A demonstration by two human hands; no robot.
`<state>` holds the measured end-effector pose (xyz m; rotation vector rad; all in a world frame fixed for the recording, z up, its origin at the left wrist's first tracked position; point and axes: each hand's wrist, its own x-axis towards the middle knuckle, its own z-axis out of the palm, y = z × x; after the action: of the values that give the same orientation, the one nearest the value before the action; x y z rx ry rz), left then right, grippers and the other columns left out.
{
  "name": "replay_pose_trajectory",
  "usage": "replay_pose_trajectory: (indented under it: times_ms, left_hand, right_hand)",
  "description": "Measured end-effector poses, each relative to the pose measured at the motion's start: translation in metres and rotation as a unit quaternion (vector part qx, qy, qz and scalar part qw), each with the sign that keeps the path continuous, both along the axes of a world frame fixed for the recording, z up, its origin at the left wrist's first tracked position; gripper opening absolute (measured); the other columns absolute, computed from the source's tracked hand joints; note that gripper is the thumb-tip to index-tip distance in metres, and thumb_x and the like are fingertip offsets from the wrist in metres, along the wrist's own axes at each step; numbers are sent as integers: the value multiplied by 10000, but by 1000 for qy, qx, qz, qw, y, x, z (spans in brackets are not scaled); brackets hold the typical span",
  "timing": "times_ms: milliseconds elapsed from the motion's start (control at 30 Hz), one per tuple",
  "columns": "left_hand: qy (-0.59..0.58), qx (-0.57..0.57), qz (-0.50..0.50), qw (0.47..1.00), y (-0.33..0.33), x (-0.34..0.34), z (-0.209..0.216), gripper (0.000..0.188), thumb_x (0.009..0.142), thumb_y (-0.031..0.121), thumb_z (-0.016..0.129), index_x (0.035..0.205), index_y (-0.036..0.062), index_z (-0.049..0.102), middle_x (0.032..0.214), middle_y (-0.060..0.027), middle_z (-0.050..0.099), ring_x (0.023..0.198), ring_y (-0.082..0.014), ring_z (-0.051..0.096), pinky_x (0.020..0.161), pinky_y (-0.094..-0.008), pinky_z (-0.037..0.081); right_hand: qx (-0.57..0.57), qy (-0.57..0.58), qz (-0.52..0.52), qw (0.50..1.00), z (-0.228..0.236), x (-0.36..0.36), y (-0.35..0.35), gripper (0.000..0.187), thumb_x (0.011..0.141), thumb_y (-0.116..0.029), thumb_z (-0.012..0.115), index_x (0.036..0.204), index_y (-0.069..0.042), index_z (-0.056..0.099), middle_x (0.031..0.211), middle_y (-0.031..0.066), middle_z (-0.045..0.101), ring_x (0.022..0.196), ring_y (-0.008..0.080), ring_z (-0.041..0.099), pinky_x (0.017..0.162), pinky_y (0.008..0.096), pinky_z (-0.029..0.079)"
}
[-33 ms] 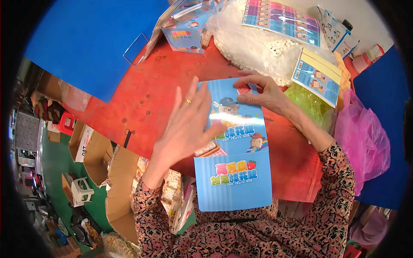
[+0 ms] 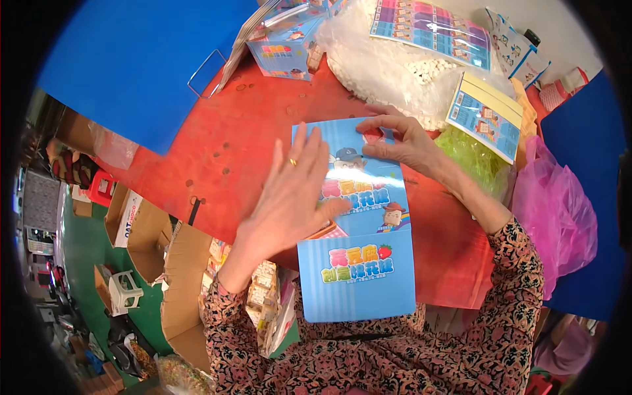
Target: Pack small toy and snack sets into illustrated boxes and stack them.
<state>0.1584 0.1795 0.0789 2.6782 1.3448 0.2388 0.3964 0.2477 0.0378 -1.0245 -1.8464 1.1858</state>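
A flat-looking light blue printed carton [image 2: 359,276] lies over the near part of the red table and overhangs its front edge. A crease crosses its middle, and cartoon figures and a strawberry decorate it. My left hand [image 2: 286,191], with a ring on one finger, lies flat across its upper left part, fingers stretched out. My right hand [image 2: 408,141] is at the far right corner, thumb and curled forefinger on the printed face beside the edge. Its other fingers are partly hidden. A made-up blue box [image 2: 283,59] with the same print stands at the far edge.
Beyond the carton, a clear bag of white pieces [image 2: 375,72] bears a printed sheet [image 2: 431,33]. A label stack [image 2: 484,125] rests on green film [image 2: 471,155], beside a pink plastic bag [image 2: 556,210]. Left of my body stands an open cardboard box [image 2: 184,303] near small packs [image 2: 263,289].
My left hand has slid slightly right on the carton. The carton's near edge has risen a touch. My right hand keeps its place.
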Motion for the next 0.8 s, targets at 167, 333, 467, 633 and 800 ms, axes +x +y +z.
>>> replay_pose_trajectory:
  times_ms: [167,333,467,633,800]
  left_hand:
    - [1,-54,-50,997,-51,17,4,894,780,475,635,1359,-111,286,1477,-294,169,1396,-409,135,1071,-604,157]
    - [4,-29,-32,999,-67,20,-8,897,734,458,679,1348,-94,329,1477,-271,198,1392,-390,171,1048,-613,193]
    - [-8,64,-24,998,-67,20,-26,876,707,469,691,1327,-71,387,1466,-241,257,1379,-374,226,1027,-607,237]
    - [-68,142,-3,988,-74,16,-42,804,700,455,704,1295,-26,459,1423,-198,371,1366,-378,265,1045,-611,191]
    - [-195,150,64,967,-91,9,-53,806,714,399,756,1308,-36,430,1419,-229,359,1345,-451,255,1072,-609,132]
  right_hand:
    - [192,-109,0,975,-8,-4,-11,347,883,-279,607,1164,-76,608,1377,217,411,1318,338,337,1062,408,297]
    - [334,-279,16,900,4,-3,-27,522,898,-359,557,1286,-18,479,1405,240,353,1313,400,324,1055,494,297]
    - [324,-321,63,888,18,-2,-52,723,863,-473,546,1346,36,370,1430,255,302,1357,417,237,1050,540,282]
    - [273,-351,175,879,34,-1,-87,1047,665,-554,699,1431,-10,235,1491,236,183,1397,398,147,1046,566,277]
    - [246,-357,151,888,33,-3,-100,1111,588,-507,738,1450,-43,213,1508,210,154,1398,396,144,1081,534,259]
